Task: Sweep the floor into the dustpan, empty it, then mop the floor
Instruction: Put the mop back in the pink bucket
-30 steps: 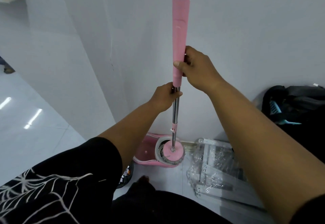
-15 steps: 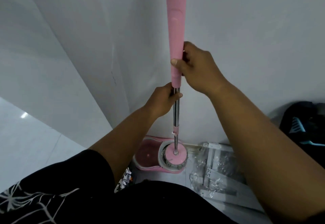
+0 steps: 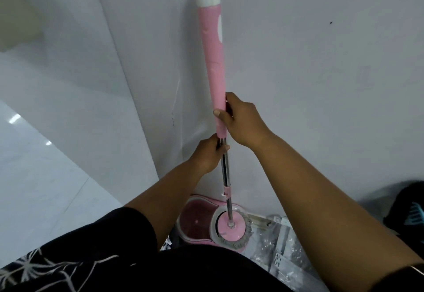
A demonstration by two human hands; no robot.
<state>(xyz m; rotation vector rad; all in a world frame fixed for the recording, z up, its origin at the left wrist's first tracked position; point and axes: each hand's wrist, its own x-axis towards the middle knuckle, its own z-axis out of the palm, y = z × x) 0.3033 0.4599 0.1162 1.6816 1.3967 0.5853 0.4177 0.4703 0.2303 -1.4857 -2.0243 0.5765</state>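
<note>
A spin mop stands upright in front of me, with a pink grip sleeve (image 3: 214,66) and a white top end. My right hand (image 3: 241,122) grips the lower end of the pink sleeve. Just below it, my left hand (image 3: 207,156) holds the bare steel shaft (image 3: 224,172). The round pink mop head (image 3: 230,229) with its grey fringe sits in the spinner basket of the pink mop bucket (image 3: 195,220), on the floor against the wall corner.
White walls meet in a corner right behind the mop. Plastic-wrapped white metal parts (image 3: 282,245) lie on the floor to the bucket's right. A dark bag (image 3: 410,209) sits at the far right. Glossy white floor tiles (image 3: 41,177) stretch to the left.
The view has tilted upward, so the handle's white top end now shows. Both hands keep their grip on the handle, and the mop head stays in the bucket's spinner.
</note>
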